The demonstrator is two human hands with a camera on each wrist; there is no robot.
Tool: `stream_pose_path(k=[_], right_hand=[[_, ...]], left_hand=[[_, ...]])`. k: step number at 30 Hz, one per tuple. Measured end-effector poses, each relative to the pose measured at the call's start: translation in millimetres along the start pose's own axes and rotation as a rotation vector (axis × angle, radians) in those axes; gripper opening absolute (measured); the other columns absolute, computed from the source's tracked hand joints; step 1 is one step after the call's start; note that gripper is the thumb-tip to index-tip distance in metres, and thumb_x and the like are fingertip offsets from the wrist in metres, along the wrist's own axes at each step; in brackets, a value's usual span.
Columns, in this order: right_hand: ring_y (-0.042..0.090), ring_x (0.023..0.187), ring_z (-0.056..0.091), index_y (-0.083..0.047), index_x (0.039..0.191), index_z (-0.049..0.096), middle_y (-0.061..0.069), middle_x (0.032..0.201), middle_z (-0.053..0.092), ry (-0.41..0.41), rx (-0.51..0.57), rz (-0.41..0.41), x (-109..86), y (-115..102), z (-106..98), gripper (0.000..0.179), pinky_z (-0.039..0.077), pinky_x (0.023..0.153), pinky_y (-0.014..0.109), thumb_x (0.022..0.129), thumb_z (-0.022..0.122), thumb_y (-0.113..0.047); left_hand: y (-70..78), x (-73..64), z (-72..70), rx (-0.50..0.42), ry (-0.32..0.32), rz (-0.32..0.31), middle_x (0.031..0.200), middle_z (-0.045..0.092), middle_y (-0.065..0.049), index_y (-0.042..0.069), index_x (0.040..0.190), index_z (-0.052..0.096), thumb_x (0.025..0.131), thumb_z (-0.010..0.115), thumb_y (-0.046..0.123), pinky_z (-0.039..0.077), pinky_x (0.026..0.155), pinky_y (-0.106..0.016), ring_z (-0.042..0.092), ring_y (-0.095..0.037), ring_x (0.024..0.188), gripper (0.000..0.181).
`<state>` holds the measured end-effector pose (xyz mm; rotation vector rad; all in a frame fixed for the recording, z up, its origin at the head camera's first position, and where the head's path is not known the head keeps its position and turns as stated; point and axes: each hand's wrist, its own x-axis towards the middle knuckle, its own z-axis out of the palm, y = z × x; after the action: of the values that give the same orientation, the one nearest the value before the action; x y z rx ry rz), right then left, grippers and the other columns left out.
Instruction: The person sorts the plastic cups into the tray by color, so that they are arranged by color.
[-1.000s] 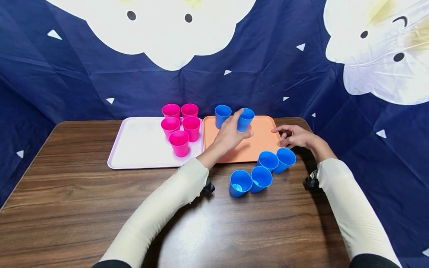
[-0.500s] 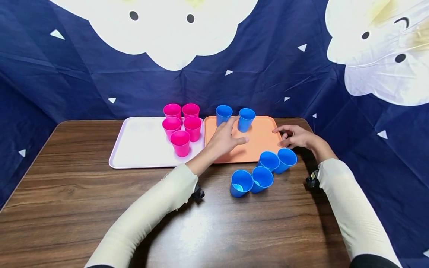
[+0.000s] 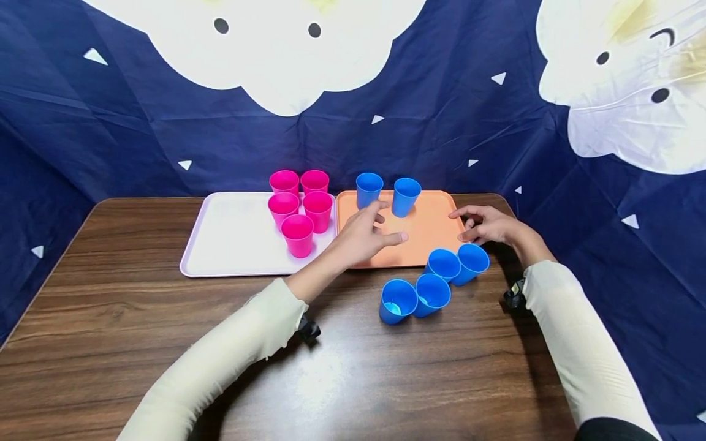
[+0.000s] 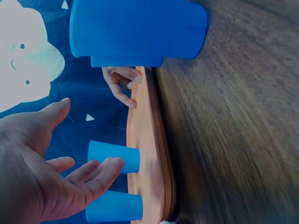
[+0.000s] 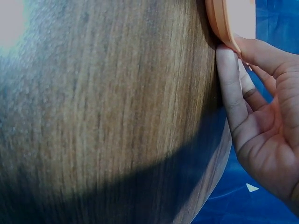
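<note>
My left hand [image 3: 364, 234] is over the orange tray [image 3: 427, 236] with its fingers spread and nothing in its grasp. Just beyond its fingertips, two blue cups stand upright at the tray's back: a left blue cup [image 3: 369, 195] and a right blue cup [image 3: 405, 199]. At the tray's right side my right hand [image 3: 485, 225] pinches the rim; the right wrist view shows thumb and finger at the tray corner [image 5: 223, 30]. Several more blue cups [image 3: 398, 304] stand on the table in front of the tray, close together.
A white tray [image 3: 231, 239] adjoins the orange tray on the left. Several pink cups [image 3: 298, 239] stand upright on its right half. Behind the wooden table [image 3: 138, 343] hangs a dark blue cloth [image 3: 220, 141] with clouds and triangles.
My left hand has let go of the right blue cup on the orange tray and drawn back toward the lower left. The right hand stays at the tray's edge.
</note>
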<state>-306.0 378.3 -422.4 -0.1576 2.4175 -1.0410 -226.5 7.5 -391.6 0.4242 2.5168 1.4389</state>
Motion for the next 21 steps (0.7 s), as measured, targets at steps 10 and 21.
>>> stream_pose_path(k=[10, 21], right_hand=[[0.018, 0.083, 0.061, -0.004, 0.163, 0.054, 0.002, 0.094, 0.055, 0.01, -0.001, 0.008, -2.5, -3.1, 0.0, 0.071, 0.066, 0.073, 0.029, 0.098, 0.083, -0.003], [0.014, 0.08, 0.064, -0.003, 0.162, 0.053, 0.001, 0.094, 0.056, 0.0, 0.017, 0.002, -0.9, 0.8, -1.0, 0.071, 0.066, 0.071, 0.028, 0.098, 0.083, -0.002]], left_hand=[[3.3, -25.1, -7.4, -0.165, -0.109, 0.018, 0.136, 0.072, -0.005, 0.023, 0.15, 0.066, 0.099, 0.084, 0.054, 0.066, 0.101, -0.044, 0.072, -0.022, 0.12, 0.063], [-4.5, -53.4, -4.6, -0.172, -0.3, 0.102, 0.144, 0.071, -0.012, 0.019, 0.14, 0.071, 0.096, 0.09, 0.041, 0.062, 0.11, -0.035, 0.072, -0.03, 0.13, 0.052]])
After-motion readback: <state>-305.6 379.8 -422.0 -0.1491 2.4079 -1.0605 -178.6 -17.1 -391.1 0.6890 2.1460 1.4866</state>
